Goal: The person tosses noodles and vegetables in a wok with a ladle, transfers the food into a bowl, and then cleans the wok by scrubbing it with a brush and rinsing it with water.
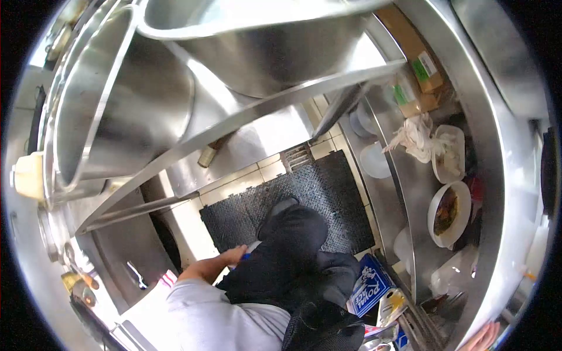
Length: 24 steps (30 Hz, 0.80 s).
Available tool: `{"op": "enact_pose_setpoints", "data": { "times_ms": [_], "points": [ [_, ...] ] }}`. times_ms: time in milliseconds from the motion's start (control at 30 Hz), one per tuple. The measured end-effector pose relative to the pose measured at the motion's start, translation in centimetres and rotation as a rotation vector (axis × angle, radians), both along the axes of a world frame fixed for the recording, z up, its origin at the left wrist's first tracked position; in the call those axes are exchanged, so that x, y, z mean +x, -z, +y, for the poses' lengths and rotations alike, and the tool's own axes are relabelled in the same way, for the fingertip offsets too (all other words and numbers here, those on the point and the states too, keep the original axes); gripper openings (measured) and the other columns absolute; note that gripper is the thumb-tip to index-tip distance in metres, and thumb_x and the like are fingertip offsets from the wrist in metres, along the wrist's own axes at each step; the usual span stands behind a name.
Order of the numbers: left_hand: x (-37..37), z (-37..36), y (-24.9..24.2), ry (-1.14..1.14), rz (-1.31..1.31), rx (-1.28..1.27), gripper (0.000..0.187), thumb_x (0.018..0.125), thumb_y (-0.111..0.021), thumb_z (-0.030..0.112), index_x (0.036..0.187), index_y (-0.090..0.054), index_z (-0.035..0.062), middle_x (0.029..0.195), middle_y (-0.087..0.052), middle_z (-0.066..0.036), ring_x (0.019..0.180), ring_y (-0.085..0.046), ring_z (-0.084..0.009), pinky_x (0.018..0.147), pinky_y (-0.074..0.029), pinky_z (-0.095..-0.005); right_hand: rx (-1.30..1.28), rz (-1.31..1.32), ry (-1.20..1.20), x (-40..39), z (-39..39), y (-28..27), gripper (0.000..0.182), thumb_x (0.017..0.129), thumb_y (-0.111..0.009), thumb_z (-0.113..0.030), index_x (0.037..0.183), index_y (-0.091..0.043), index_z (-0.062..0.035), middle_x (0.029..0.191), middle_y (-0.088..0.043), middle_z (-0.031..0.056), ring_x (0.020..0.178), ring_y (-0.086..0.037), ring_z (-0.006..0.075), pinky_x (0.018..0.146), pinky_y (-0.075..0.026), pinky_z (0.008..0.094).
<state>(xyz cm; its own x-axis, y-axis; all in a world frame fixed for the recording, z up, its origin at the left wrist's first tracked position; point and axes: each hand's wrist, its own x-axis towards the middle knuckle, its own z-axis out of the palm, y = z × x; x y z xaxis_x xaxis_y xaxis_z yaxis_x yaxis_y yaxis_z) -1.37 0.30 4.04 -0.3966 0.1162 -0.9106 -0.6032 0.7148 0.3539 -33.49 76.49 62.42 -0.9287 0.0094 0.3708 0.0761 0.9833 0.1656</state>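
My left hand (236, 255) is at my thigh, below the end of a white sleeve. Its fingers are closed round a small blue item (247, 256), mostly hidden, beside the dark cloth of my clothing (275, 263). My right hand (483, 336) is at the bottom right edge of the view, partly cut off. Its fingers are stretched out and lie against the edge of a steel counter (497, 281), with nothing visible in them.
Large steel containers (140, 99) stand on a steel shelf at the upper left. A black mat (345, 205) covers floor tiles. On the right shelf are a white bowl (448, 213), a tray (449, 155) and cardboard boxes (415, 52). A blue box (370, 286) is below.
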Motion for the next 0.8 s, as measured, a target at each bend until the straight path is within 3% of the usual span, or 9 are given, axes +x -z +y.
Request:
{"op": "enact_pose_setpoints", "data": {
  "times_ms": [67,133,333,467,533,600,667,733,800],
  "points": [
    [-2.1,-2.8,-11.8,-0.048,0.060,-0.036,0.056,0.075,-0.078,0.023,0.117,-0.044,0.0063,0.119,-0.056,-0.029,0.111,-0.058,-0.0472,0.094,-0.047,-0.0549,-0.040,0.012,0.132,-0.6,-3.5,0.1,0.035,0.103,-0.052,-0.021,0.122,-0.062,0.0058,0.142,-0.049,0.0242,0.129,-0.051,0.0334,0.103,-0.051,0.0462],
    [-2.3,-5.8,-16.2,-0.189,0.290,-0.095,0.054,0.076,-0.076,0.021,0.117,-0.044,0.0042,0.109,-0.058,-0.028,0.104,-0.059,-0.0471,0.089,-0.048,-0.0543,0.036,0.080,-0.092,-0.8,-2.5,1.5,0.033,0.103,-0.055,-0.020,0.119,-0.064,0.0074,0.142,-0.049,0.0239,0.124,-0.055,0.0335,0.100,-0.053,0.0450],
    [-15.4,-7.8,-26.5,-0.706,0.614,-0.344,0.055,0.085,-0.071,0.027,0.121,-0.043,-0.0040,0.110,-0.061,-0.027,0.096,-0.066,-0.0402,0.081,-0.055,-0.0472,-0.214,0.110,0.109,-1.7,-11.4,1.9,0.031,0.102,-0.057,-0.021,0.117,-0.066,0.0046,0.138,-0.051,0.0205,0.112,-0.063,0.0291,0.092,-0.056,0.0418],
    [-26.7,-7.0,-26.4,-1.382,0.679,0.061,0.058,0.089,-0.071,0.024,0.131,-0.045,-0.0058,0.117,-0.063,-0.019,0.091,-0.069,-0.0252,0.062,-0.063,-0.0352,-0.014,0.155,0.061,-2.0,-13.2,1.3,0.032,0.102,-0.058,-0.025,0.114,-0.068,0.0027,0.130,-0.057,0.0218,0.105,-0.065,0.0311,0.091,-0.054,0.0384],
    [-29.4,-8.2,-19.9,-1.200,0.691,0.165,0.054,0.089,-0.071,0.017,0.133,-0.048,-0.0044,0.120,-0.062,-0.018,0.090,-0.069,-0.0274,0.068,-0.064,-0.0365,-0.007,0.190,-0.019,-2.0,-15.7,-0.1,0.029,0.100,-0.061,-0.026,0.110,-0.068,0.0012,0.124,-0.060,0.0207,0.104,-0.064,0.0326,0.090,-0.053,0.0414],
    [-32.0,-7.8,-12.9,-1.698,0.576,0.513,0.049,0.089,-0.073,0.016,0.131,-0.054,0.0001,0.117,-0.064,-0.016,0.091,-0.068,-0.0285,0.069,-0.064,-0.0380,-0.004,0.243,-0.135,-2.1,-17.7,-0.9,0.025,0.096,-0.067,-0.026,0.103,-0.068,-0.0019,0.111,-0.064,0.0185,0.102,-0.062,0.0356,0.090,-0.051,0.0474],
    [-33.6,-7.2,-4.7,-1.728,0.754,0.724,0.049,0.088,-0.074,0.017,0.130,-0.055,0.0000,0.109,-0.068,-0.016,0.090,-0.069,-0.0276,0.070,-0.063,-0.0372,0.035,0.297,-0.255,-2.7,-17.6,-0.5,0.020,0.095,-0.068,-0.022,0.098,-0.068,-0.0022,0.101,-0.065,0.0184,0.098,-0.061,0.0372,0.087,-0.051,0.0507],
    [-34.9,-7.5,0.7,-1.158,0.776,0.071,0.055,0.087,-0.075,0.023,0.130,-0.051,-0.0031,0.101,-0.069,-0.018,0.091,-0.069,-0.0278,0.073,-0.060,-0.0390,0.074,0.311,-0.265,-2.8,-18.1,-0.6,0.018,0.095,-0.068,-0.020,0.099,-0.067,-0.0023,0.103,-0.065,0.0174,0.096,-0.061,0.0368,0.085,-0.051,0.0511],
    [-33.7,-6.1,-9.8,-1.431,0.774,0.056,0.064,0.087,-0.074,0.031,0.132,-0.045,-0.0040,0.101,-0.069,-0.019,0.091,-0.069,-0.0293,0.079,-0.056,-0.0412,0.171,0.367,-0.350,-2.5,-17.1,-0.2,0.019,0.095,-0.068,-0.021,0.102,-0.066,-0.0029,0.104,-0.064,0.0168,0.097,-0.061,0.0369,0.085,-0.051,0.0514]
  ]
}}
